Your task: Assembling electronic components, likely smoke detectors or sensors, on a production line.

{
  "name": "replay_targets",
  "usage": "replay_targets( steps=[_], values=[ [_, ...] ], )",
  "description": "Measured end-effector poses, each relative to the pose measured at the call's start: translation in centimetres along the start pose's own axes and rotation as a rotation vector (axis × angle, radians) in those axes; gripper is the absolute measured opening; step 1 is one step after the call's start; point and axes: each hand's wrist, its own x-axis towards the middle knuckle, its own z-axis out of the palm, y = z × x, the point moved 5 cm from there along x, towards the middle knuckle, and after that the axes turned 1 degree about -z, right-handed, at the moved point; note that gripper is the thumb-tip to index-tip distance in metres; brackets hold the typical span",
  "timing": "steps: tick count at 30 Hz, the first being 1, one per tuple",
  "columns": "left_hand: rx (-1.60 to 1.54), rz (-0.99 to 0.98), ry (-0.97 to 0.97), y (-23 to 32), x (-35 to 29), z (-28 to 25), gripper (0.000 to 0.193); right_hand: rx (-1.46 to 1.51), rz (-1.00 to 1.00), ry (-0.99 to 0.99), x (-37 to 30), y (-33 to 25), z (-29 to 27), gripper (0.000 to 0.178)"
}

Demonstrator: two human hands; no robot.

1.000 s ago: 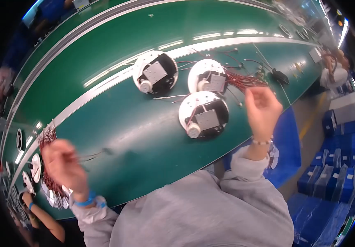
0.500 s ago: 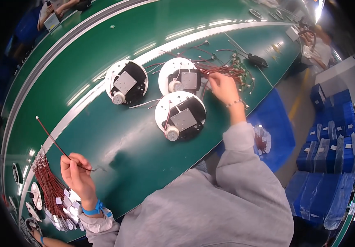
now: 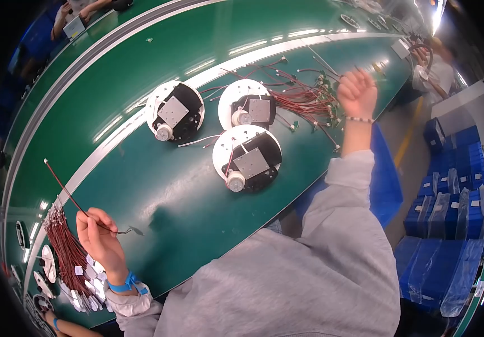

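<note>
My left hand (image 3: 97, 233) pinches a thin dark red cable (image 3: 62, 182) that has a white plug at its upper end and a dark tip at the other. My right hand (image 3: 358, 96) is raised at the far right, its fingers curled closed. What they hold is hidden; the hand covers the place of a black tool seen earlier. Beside it lies a spread of red cables (image 3: 304, 100) with small green boards. Between my hands sit three white discs (image 3: 222, 153) bearing black housings, metal plates (image 3: 251, 163) and small round motors (image 3: 235, 181).
A bundle of red cables with white tags (image 3: 65, 236) lies at the near left, with more white discs (image 3: 48, 263) past it. A blue bin (image 3: 385, 180) stands off the table's right edge; blue boxes (image 3: 438, 264) are stacked beyond. Other people's arms (image 3: 87, 10) show around the table.
My right hand has moved from the cable spread to the right, closing over where the black tool lay. My left hand still holds the cable and has shifted only slightly left.
</note>
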Motion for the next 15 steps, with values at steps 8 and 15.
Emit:
replay_targets(
  steps=[8,15],
  values=[
    [0.015,-0.168,-0.135,-1.1,-0.1,5.6,0.018,-1.03,-0.105,-0.308,-10.7,15.7,10.2,0.013],
    [-0.26,-0.361,-0.272,-3.9,-1.1,9.1,0.012,-1.186,-0.223,-0.56,-15.2,23.8,13.8,0.015]
  ],
)
